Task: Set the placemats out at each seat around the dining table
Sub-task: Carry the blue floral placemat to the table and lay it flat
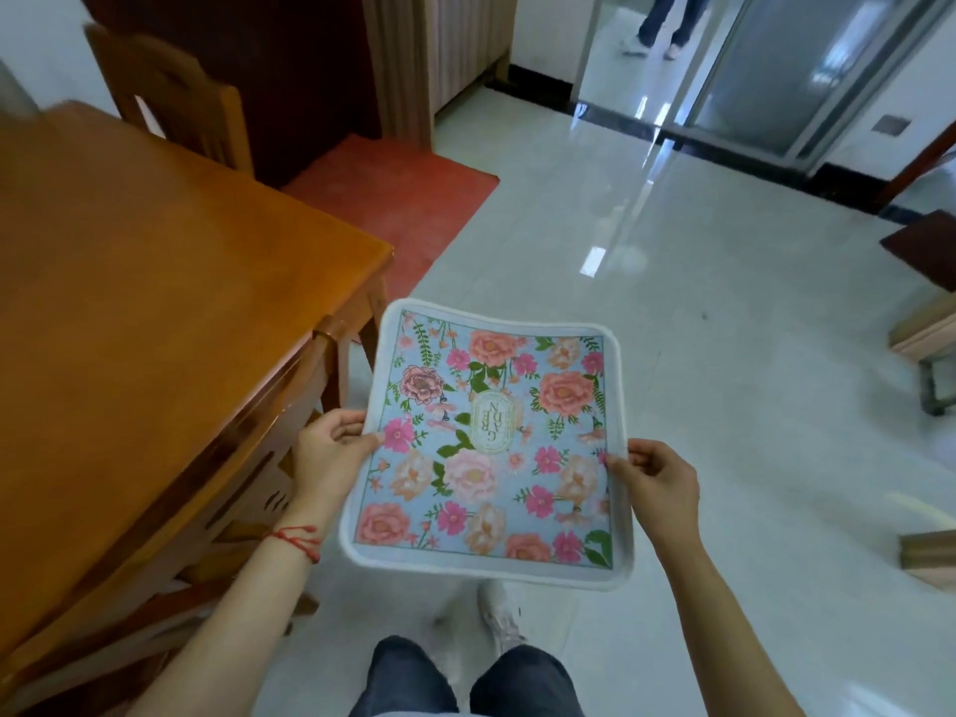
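Note:
A floral placemat (pixel 486 442), light blue with pink and peach flowers and a white border, is held flat in the air over the tiled floor, to the right of the wooden dining table (pixel 155 282). My left hand (pixel 331 447) grips its left edge, thumb on top. Its right edge is pinched by my right hand (pixel 654 483). The mat sits beside the table's near right corner, apart from the tabletop.
A wooden chair (pixel 170 95) stands at the table's far side, and another chair (pixel 258 489) is tucked under its near right edge. A red rug (pixel 398 199) lies beyond the table. Another person's legs (pixel 665 23) stand in the far doorway. Wooden furniture pieces (pixel 926 333) sit at the right.

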`<state>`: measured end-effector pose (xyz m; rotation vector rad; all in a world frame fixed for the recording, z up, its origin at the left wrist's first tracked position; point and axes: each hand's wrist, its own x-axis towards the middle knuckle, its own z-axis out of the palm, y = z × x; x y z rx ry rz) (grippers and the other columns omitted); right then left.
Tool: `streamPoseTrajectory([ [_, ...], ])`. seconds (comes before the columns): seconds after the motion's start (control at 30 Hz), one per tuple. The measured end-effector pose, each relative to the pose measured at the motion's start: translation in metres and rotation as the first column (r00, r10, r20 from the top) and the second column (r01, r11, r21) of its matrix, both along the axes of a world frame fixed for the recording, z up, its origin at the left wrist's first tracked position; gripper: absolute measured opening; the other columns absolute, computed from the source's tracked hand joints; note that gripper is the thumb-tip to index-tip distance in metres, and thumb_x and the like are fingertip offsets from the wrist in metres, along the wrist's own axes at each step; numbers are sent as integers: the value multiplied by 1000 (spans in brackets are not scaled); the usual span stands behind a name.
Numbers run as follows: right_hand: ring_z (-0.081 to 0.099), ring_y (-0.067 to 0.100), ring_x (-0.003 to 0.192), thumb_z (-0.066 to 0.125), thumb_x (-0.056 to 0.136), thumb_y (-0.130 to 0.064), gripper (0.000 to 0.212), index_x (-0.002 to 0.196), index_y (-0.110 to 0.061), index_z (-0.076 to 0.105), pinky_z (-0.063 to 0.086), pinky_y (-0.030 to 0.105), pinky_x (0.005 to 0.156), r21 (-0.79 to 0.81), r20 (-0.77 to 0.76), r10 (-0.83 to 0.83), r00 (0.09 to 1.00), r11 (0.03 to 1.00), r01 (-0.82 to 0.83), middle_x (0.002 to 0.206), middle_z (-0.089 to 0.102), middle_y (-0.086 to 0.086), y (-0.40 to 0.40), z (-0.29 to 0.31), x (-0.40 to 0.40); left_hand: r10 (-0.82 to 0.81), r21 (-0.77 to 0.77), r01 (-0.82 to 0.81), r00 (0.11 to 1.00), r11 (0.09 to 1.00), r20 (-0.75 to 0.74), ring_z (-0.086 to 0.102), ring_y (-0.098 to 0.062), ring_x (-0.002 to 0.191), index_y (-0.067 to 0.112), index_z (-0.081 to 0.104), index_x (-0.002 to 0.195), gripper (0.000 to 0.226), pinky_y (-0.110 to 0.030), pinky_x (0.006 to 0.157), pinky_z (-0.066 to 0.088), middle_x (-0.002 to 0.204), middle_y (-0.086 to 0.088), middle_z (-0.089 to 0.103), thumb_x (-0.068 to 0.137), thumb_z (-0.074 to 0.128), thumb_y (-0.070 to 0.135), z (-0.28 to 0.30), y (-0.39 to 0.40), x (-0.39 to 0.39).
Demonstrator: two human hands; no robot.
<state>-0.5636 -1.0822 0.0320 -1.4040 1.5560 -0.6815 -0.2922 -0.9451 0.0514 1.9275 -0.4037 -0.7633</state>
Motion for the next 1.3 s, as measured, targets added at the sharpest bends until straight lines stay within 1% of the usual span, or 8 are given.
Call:
streamPoseTrajectory([
  [0.07,62,16,72,72,76,-13,15,89,-12,64,52,28,69,-2,29,44,999,999,-44,78,66,0,-18,4,10,47,0,-47,999,999,20,64,-9,59,23,58,74,23,-14,43,47,74,3,65,79,67,2,5,-5,2],
  [0.33,64,11,70,70,78,-10,12,88,-11,64,52,11,54,-28,110,264,958,965,-262,79,67,0,-81,18,45,283,-72,-281,959,957,21,60,5,47,19,59,73,22,-9,41,44,74,1,63,77,66,-1,23,-15,3],
  [0.47,66,15,73,69,78,-11,15,92,-8,64,56,22,63,-21,124,362,924,932,-363,81,68,3,-103,23,66,383,-98,-379,923,920,29,63,-2,51,17,60,75,19,-10,41,45,74,1,64,77,66,-1,29,-13,2],
  [0.53,66,17,74,69,79,-10,15,92,-7,64,57,22,63,-24,138,412,901,911,-413,82,68,4,-110,25,78,428,-103,-423,903,900,31,63,-7,59,17,61,76,19,-11,43,45,75,3,64,77,68,0,32,-9,4],
  [0.7,65,16,71,69,78,-8,11,88,-9,63,54,18,59,-31,182,522,833,850,-526,79,67,4,-116,29,115,538,-138,-529,842,838,38,62,2,50,18,60,74,21,-12,43,46,74,2,64,76,68,-1,37,9,12],
  [0.87,66,20,73,69,79,-8,10,86,-11,63,55,30,68,-44,193,618,762,781,-623,79,67,4,-109,31,158,629,-147,-618,776,772,39,62,4,49,17,60,77,20,-12,42,47,76,1,64,76,68,-2,42,34,25],
  [1.0,65,16,67,70,77,-7,13,78,-18,63,53,32,66,-63,200,673,712,734,-676,76,67,3,-99,33,196,684,-162,-671,728,724,43,60,5,48,13,60,79,21,-11,45,48,75,0,63,75,67,-6,43,55,42],
  [1.3,67,26,78,71,77,-10,11,81,-17,64,56,36,72,-81,179,761,624,643,-761,81,69,6,-73,39,295,770,-190,-755,637,628,13,63,-2,49,11,60,80,19,-14,43,49,74,-2,64,75,67,-6,45,93,100],
])
